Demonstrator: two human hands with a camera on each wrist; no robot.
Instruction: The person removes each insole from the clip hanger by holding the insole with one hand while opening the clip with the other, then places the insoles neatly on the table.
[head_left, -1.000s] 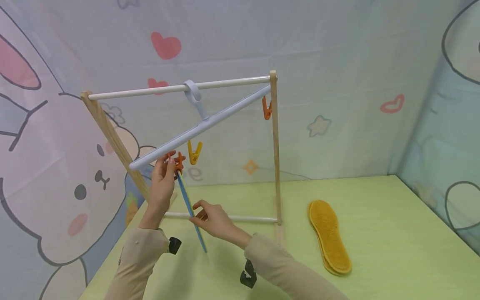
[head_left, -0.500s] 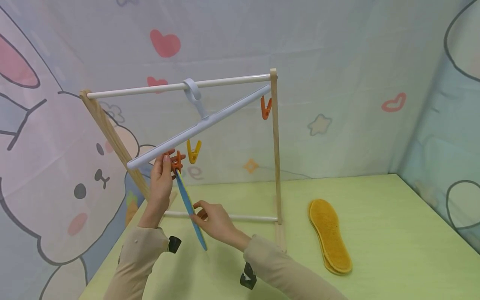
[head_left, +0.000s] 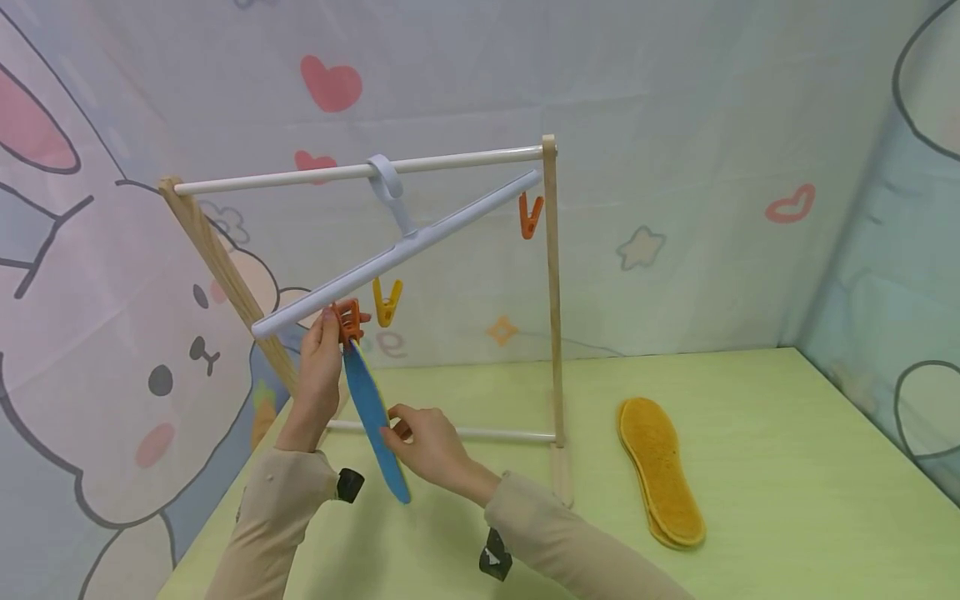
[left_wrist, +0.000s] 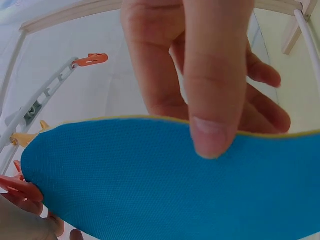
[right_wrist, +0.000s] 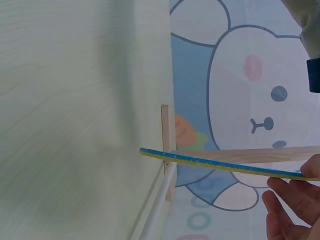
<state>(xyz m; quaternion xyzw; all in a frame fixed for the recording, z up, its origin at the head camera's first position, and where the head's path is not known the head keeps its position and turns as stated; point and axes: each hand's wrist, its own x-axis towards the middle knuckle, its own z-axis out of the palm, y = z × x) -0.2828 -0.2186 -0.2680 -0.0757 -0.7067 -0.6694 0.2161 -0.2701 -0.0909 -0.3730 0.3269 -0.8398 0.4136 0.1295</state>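
Observation:
A blue insole with a yellow edge hangs slantwise from an orange clip under the low left end of a pale hanger. My left hand holds that clip between thumb and fingers. My right hand pinches the insole's long edge about midway down. In the left wrist view the insole's blue face fills the lower part, with my right thumb pressed on it. From the right wrist the insole shows edge-on, its blue and yellow layers visible, my right fingers at one end.
The hanger hooks over the white top bar of a wooden-sided rack. A yellow clip and another orange clip hang from it. Two stacked orange-yellow insoles lie on the green table to the right.
The blue insole has turned from nearly edge-on to show more of its blue face. The orange clip at its top has turned with it. Both hands keep their places.

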